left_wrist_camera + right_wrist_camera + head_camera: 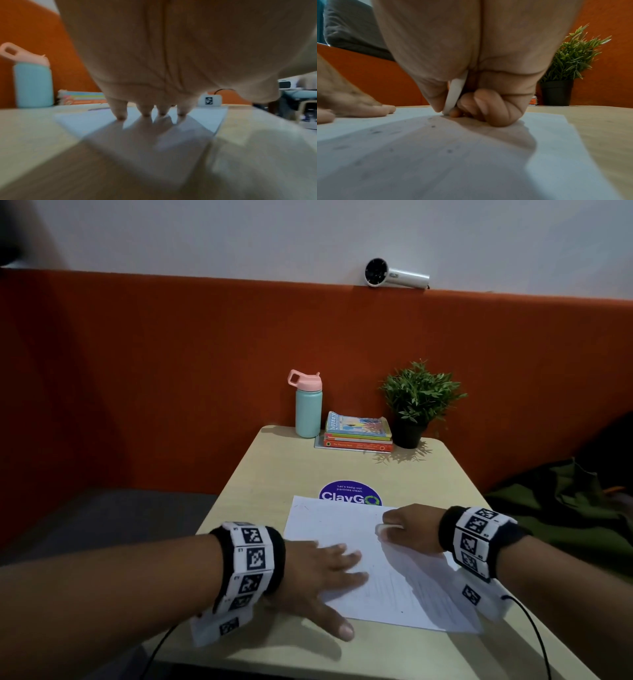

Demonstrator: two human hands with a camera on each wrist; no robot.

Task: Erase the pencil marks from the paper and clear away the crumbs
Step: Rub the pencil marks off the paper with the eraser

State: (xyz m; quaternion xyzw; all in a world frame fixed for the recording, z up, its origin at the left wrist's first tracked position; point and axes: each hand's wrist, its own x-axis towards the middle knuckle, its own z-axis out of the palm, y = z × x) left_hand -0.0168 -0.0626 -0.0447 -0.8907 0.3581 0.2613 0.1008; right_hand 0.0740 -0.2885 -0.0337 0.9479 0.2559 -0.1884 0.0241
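Note:
A white sheet of paper [346,537] with faint pencil lines lies on the beige table [274,474]. My left hand [329,573] lies flat on the paper's left part, fingers straight, pressing it down; the fingertips [146,113] touch the paper [89,120]. My right hand [407,530] rests on the paper's upper right and pinches a white eraser [383,530] between thumb and fingers. In the right wrist view the eraser [454,94] stands with its tip down on the paper [556,142]. Small dark crumbs [433,126] dot the sheet.
At the table's far end stand a teal bottle with a pink lid [308,409], a stack of books [358,436] and a potted plant [416,402]. A round purple sticker [349,494] peeks out past the paper's top edge. An orange padded wall [171,371] backs the table.

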